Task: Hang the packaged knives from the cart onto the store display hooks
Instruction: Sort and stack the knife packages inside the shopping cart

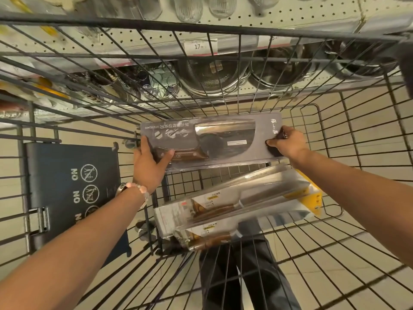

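Inside the wire cart (348,220) I hold a grey blister-packed cleaver (212,139) flat, lengthwise between both hands. My left hand (149,164) grips its handle end, thumb lying over the top. My right hand (288,142) pinches the opposite end, near the hanging tab. Below it, on the cart floor, lie two more packaged knives with yellow cards (245,202), one stacked on the other (210,238). No display hooks can be picked out; a pegboard wall (290,12) is at the top.
Beyond the cart's far wall, store shelves hold steel colanders (212,74) and bowls (283,68), with a price tag (197,45) on the shelf edge. The cart's folded child-seat flap (73,189) with warning icons is on the left. Tiled floor and dark trousers show under the cart.
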The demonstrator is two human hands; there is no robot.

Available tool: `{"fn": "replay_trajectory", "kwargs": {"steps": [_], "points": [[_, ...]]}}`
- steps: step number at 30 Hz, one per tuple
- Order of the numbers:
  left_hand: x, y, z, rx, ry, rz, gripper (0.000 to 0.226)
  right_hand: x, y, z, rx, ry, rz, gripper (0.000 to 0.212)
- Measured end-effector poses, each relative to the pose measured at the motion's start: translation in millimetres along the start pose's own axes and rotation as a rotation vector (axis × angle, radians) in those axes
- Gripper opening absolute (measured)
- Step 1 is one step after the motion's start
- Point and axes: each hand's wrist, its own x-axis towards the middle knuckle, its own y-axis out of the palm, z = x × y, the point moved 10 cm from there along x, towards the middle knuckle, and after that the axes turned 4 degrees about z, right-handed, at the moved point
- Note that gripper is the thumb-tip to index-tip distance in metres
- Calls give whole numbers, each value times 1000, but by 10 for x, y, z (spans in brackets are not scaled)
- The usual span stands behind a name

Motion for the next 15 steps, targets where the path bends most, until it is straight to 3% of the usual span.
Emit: {"fn": "replay_trajectory", "kwargs": {"steps": [6, 11, 15], "points": [[-15, 29, 7, 56, 0, 21, 78, -135, -12, 68, 207, -5, 46, 58], [-60, -100, -101, 275, 125, -132, 48, -241, 21, 72, 265, -33, 84, 56], [-77, -85, -82, 361, 57, -124, 50, -252, 29, 29, 292, -40, 85, 55]]}}
